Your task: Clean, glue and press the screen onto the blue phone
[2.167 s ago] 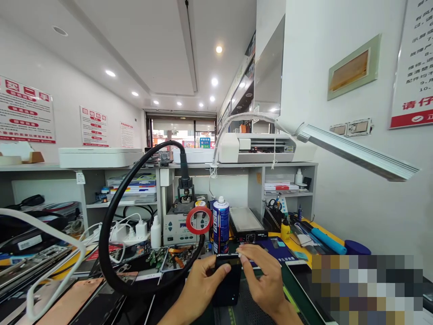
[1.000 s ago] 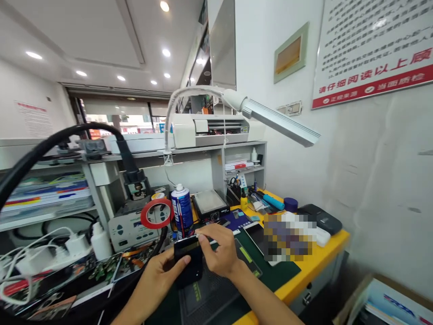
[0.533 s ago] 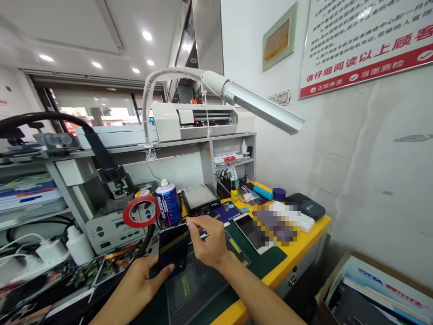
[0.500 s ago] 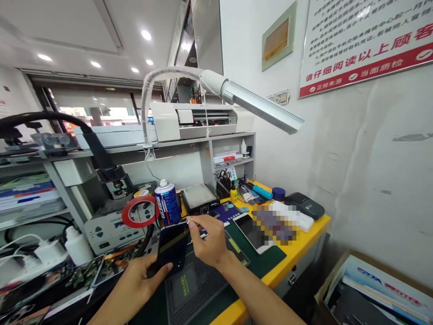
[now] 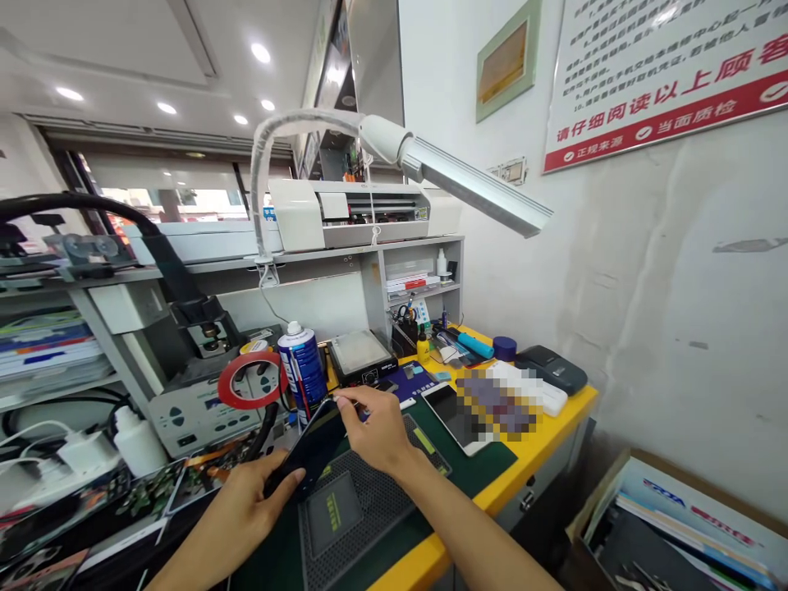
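While the dark phone (image 5: 320,443) is tilted above the tabletop (image 5: 424,565), in from the front edge, the left hand (image 5: 259,494) grips its low end, likely so it won't fall. The right hand (image 5: 378,428) bunches up at the top corner; whether gripping, I cannot tell.

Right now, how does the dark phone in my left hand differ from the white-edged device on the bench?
Your left hand holds the dark phone at a tilt, while the white-edged device lies flat, unheld. The dark phone shows no white border; the white-edged device has one. Both have a dark, flat face.
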